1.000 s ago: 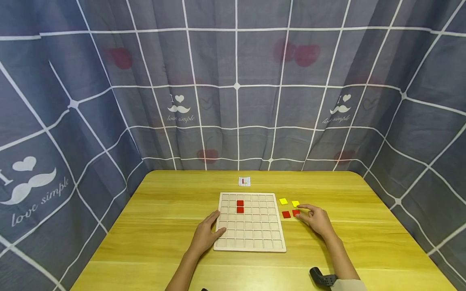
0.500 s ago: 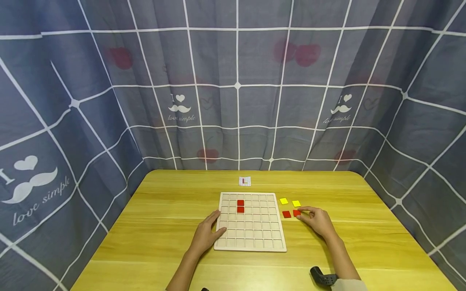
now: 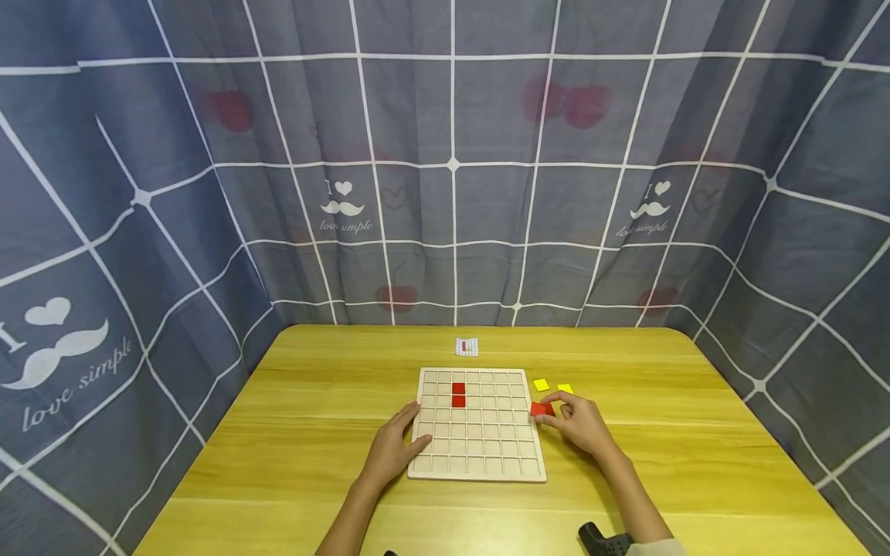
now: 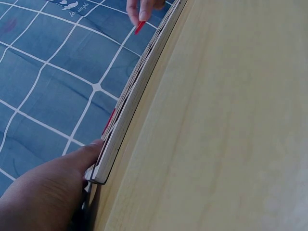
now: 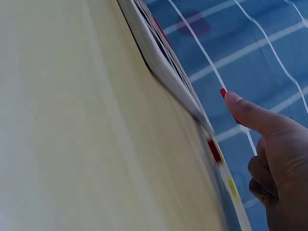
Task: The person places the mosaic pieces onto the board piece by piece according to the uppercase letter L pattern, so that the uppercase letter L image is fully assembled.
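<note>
My right hand (image 3: 584,425) pinches a red square tile (image 3: 538,408) between thumb and fingertips, at the right edge of a pale wooden grid board (image 3: 484,448). In the right wrist view this tile (image 5: 223,93) shows above the tabletop, partly behind the thumb. Another red tile (image 3: 550,408) lies on the table, partly covered by the held one. Two red tiles sit one above the other in the board's cells, the upper tile (image 3: 458,388) in the second row. My left hand (image 3: 391,448) rests along the board's left edge with its thumb on top.
Two yellow tiles lie right of the board, one nearer tile (image 3: 541,384) and one farther right (image 3: 565,388). Behind the board is a small printed grid card (image 3: 467,347). A dark checked curtain (image 3: 417,193) surrounds the table. A black device (image 3: 601,540) sits by my right wrist.
My right hand has picked up the right-hand red tile from the table and carried it left to the board's edge. The left hand and board have stayed in place.
</note>
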Action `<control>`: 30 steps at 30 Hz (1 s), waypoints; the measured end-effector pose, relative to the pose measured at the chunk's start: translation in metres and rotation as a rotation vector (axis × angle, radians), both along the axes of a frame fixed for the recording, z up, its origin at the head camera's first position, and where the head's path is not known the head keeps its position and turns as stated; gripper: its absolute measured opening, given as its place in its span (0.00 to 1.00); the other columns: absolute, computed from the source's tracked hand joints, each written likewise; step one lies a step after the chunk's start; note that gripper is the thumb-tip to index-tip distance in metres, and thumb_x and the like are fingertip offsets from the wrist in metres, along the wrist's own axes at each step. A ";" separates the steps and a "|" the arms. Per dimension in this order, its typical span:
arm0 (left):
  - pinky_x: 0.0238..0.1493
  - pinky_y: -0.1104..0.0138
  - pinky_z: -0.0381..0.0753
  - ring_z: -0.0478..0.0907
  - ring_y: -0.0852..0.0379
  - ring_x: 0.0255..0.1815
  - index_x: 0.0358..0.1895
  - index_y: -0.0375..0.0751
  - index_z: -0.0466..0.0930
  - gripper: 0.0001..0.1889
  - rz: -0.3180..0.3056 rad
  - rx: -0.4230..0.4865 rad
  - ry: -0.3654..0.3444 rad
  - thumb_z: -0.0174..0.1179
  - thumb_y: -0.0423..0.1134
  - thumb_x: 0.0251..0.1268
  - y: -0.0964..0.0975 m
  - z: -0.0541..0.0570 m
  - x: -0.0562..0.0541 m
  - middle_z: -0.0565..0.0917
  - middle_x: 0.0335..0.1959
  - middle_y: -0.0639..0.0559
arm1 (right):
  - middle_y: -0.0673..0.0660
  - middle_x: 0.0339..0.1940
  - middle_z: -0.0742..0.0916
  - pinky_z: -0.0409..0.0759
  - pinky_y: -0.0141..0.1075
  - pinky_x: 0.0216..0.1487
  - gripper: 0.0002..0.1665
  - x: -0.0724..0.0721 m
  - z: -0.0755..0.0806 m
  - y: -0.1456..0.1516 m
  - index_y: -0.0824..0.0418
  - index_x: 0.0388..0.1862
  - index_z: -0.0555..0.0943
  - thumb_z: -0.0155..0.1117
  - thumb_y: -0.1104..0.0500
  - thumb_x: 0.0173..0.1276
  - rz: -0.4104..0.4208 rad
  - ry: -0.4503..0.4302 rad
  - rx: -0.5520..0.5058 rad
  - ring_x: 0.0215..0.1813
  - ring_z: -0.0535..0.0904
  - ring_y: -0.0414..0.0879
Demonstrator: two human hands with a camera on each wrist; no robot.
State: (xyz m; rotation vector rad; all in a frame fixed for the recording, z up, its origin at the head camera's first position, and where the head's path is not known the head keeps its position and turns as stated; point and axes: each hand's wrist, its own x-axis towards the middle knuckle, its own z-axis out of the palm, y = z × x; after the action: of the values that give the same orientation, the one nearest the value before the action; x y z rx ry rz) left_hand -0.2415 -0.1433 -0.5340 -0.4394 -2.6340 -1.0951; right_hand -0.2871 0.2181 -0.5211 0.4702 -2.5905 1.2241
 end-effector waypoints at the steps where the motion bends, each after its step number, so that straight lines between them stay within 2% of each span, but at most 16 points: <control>1: 0.61 0.51 0.65 0.64 0.41 0.63 0.62 0.31 0.68 0.33 0.000 0.000 -0.001 0.64 0.47 0.57 0.000 0.000 0.000 0.69 0.62 0.38 | 0.44 0.09 0.61 0.52 0.27 0.15 0.17 0.000 -0.001 -0.006 0.48 0.35 0.82 0.75 0.46 0.46 0.026 0.005 -0.009 0.14 0.52 0.33; 6: 0.61 0.50 0.65 0.64 0.41 0.63 0.62 0.32 0.68 0.32 0.003 -0.005 -0.003 0.64 0.47 0.57 0.000 -0.001 0.000 0.69 0.62 0.38 | 0.43 0.09 0.61 0.52 0.27 0.15 0.15 0.001 -0.005 -0.039 0.46 0.36 0.83 0.74 0.46 0.48 0.133 0.011 -0.028 0.14 0.51 0.31; 10: 0.61 0.51 0.65 0.64 0.41 0.64 0.62 0.31 0.68 0.33 0.004 -0.006 -0.002 0.64 0.46 0.57 0.000 -0.001 0.000 0.69 0.63 0.39 | 0.42 0.08 0.60 0.52 0.26 0.15 0.15 0.000 -0.007 -0.063 0.45 0.37 0.83 0.73 0.47 0.49 0.165 0.013 -0.024 0.13 0.50 0.32; 21: 0.61 0.51 0.65 0.64 0.41 0.64 0.62 0.31 0.68 0.32 0.007 -0.008 -0.002 0.64 0.45 0.57 0.001 -0.001 0.002 0.69 0.62 0.39 | 0.40 0.07 0.61 0.51 0.26 0.13 0.15 -0.005 -0.009 -0.114 0.50 0.38 0.84 0.71 0.46 0.53 0.134 0.065 0.019 0.13 0.50 0.31; 30: 0.61 0.51 0.65 0.65 0.42 0.63 0.62 0.32 0.69 0.32 0.009 -0.011 0.005 0.64 0.46 0.57 0.001 0.000 0.001 0.70 0.62 0.40 | 0.39 0.08 0.64 0.53 0.27 0.13 0.16 -0.007 -0.011 -0.133 0.50 0.37 0.84 0.72 0.45 0.51 0.082 0.115 0.108 0.14 0.53 0.32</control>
State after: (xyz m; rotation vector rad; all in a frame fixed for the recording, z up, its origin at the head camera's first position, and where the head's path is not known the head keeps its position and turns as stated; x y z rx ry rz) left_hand -0.2409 -0.1427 -0.5339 -0.4318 -2.6360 -1.0764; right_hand -0.2942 0.0854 -0.5324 0.6547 -2.5709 1.0528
